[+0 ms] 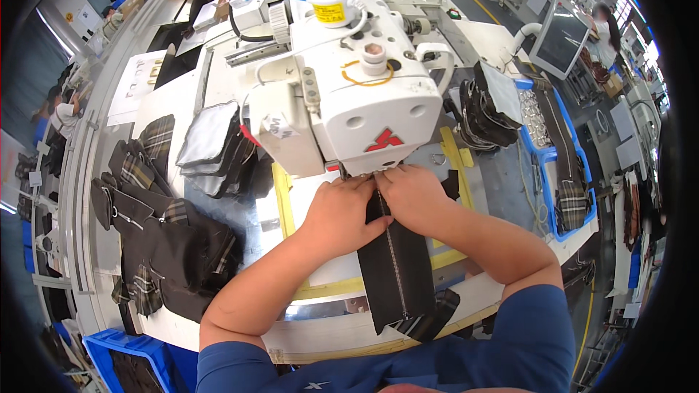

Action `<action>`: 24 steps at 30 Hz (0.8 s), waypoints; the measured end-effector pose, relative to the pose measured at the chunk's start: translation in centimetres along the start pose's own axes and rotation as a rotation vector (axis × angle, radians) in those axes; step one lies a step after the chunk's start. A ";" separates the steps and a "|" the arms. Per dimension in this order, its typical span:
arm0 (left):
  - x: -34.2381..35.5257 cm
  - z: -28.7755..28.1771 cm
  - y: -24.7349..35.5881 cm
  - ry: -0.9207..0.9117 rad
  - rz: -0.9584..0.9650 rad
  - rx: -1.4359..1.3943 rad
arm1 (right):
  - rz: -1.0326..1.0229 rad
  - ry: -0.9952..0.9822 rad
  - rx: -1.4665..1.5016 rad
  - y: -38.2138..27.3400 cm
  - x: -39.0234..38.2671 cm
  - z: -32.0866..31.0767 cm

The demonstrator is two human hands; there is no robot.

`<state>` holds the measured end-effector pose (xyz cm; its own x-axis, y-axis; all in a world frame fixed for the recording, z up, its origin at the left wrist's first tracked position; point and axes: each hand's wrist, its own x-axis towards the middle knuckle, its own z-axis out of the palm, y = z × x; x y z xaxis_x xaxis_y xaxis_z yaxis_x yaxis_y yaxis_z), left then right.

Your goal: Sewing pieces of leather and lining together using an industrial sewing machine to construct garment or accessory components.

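Observation:
A long black fabric panel with a zipper [413,269] runs from beneath the head of a white industrial sewing machine [342,113] toward my body. My left hand [341,215] grips its left side close to the machine's needle area, with the thumb lying by the zipper line. On the other side, my right hand [413,198] holds the same panel, its fingertips right under the machine head. The fingertips of both hands and the panel's far end are partly hidden. At the near end, a plaid piece [431,318] hangs by the table's front edge.
Dark and plaid fabric pieces [175,244] are heaped at left, beside a stack of grey-backed pieces [211,149]. To the right stand another fabric stack [489,105] and blue trays [547,167] with metal parts and a zippered strip. A blue crate [131,349] sits lower left.

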<state>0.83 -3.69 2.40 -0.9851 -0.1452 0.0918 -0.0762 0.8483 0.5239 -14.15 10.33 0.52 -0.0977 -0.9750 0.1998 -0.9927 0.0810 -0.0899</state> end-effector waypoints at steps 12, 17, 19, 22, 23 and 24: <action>-1.5 1.7 0.3 0.033 -0.020 0.154 | 0.040 0.034 0.071 -0.2 -1.3 0.3; -2.4 3.1 0.6 0.103 0.028 0.135 | 0.027 0.025 0.047 -1.2 -1.8 -0.5; -2.3 3.7 0.6 0.174 0.063 0.189 | 0.037 0.004 0.043 -1.2 -1.7 -0.7; -2.3 3.2 0.6 0.161 0.044 0.175 | 0.034 0.033 0.054 -1.3 -2.0 -0.3; -2.3 3.4 0.3 0.162 0.037 0.214 | 0.033 0.016 0.070 -1.4 -2.0 -0.4; -2.3 3.5 0.2 0.152 0.035 0.199 | 0.041 0.000 0.074 -1.6 -2.0 -0.5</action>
<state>2.59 -1.43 -0.66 -0.9544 -0.1757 0.2412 -0.0856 0.9355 0.3428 -12.42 12.29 0.76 -0.1380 -0.9711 0.1946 -0.9798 0.1052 -0.1699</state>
